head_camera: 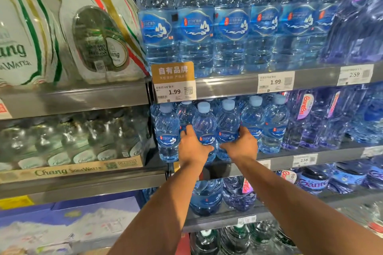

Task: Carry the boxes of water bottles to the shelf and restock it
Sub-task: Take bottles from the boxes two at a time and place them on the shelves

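Both hands are up at the middle shelf (286, 162), one bottle each. The left hand (193, 146) has its grip clamped round a small water bottle (204, 124), thumb across the front. The right hand (241, 145) is clamped the same way on the second small bottle (228, 122) just beside it. Both bottles stand upright, side by side at the front of the row, under the 1.99 price tag (174, 91). A neighbour bottle (166, 130) stands to their left and more small bottles (274, 122) to their right. Whether the two bases are down on the shelf I cannot tell, because the hands hide them.

This looks like the placing step, well into the restock, with the row close to full. To do it well, set both bases flat before letting go. Then push straight back so the pair lines up with the others, labels facing out. Thin plastic like this probably gives under a squeeze, so hold low and firm, not hard. Watch that neighbour on the left, since a nudge could tip it off the edge. The big bottles (195, 27) sit on the shelf above, so headroom looks tight: go in level, caps clear of the rail.
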Tool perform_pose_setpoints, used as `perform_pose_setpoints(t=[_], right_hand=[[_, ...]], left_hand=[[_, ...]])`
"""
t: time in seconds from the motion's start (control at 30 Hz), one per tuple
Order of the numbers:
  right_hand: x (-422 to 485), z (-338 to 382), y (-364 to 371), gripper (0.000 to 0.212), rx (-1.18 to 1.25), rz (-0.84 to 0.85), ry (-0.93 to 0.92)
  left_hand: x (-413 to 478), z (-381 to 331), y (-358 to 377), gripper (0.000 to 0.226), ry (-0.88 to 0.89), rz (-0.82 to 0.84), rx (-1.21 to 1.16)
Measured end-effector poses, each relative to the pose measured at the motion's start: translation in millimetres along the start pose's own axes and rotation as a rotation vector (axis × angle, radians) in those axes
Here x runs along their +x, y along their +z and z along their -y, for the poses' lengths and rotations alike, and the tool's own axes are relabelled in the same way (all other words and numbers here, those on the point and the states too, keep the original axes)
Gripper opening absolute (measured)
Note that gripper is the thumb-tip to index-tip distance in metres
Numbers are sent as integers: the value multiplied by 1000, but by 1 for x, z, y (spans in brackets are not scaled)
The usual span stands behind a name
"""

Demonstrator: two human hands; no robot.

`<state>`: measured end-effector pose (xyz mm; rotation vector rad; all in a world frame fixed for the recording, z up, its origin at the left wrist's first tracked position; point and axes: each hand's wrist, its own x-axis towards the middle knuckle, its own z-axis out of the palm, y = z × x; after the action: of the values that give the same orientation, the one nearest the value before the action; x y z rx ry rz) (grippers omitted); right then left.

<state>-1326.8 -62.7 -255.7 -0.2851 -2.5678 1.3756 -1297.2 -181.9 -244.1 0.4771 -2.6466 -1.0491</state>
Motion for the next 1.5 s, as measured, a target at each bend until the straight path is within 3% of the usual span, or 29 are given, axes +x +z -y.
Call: perform_pose_setpoints(t=[0.37, 0.7, 0.8, 0.93, 1.1, 1.17, 1.27, 1.4, 1.5], right_hand=[[-7, -4, 9, 50, 71, -126, 47], [-9, -5, 4, 33, 28, -103, 51], [-3, -5, 2, 37, -35, -20, 78], [0, -1, -10, 54, -180, 199, 155], [0, 3, -32, 59, -459, 467, -5], [0, 4, -42, 49, -531, 538, -76], [-11, 12, -67, 32, -589, 583, -150], [-21, 14, -85, 43, -595, 580, -164], [-38, 19, -92, 28, -601, 589, -210]], left_hand=[[0, 3, 6, 83, -4, -37, 11], [-3, 3, 4, 87, 4, 1, -20], [-7, 2, 2, 84, -11, 36, -9], [-13, -3, -3, 59, -30, 47, 37], [-31, -16, -15, 54, -44, 132, 242], [-40, -21, -18, 56, -48, 165, 329], [-53, -32, -23, 50, -58, 199, 462], [-72, -41, -26, 38, -46, 184, 567], [-87, -40, -31, 33, -37, 171, 567]])
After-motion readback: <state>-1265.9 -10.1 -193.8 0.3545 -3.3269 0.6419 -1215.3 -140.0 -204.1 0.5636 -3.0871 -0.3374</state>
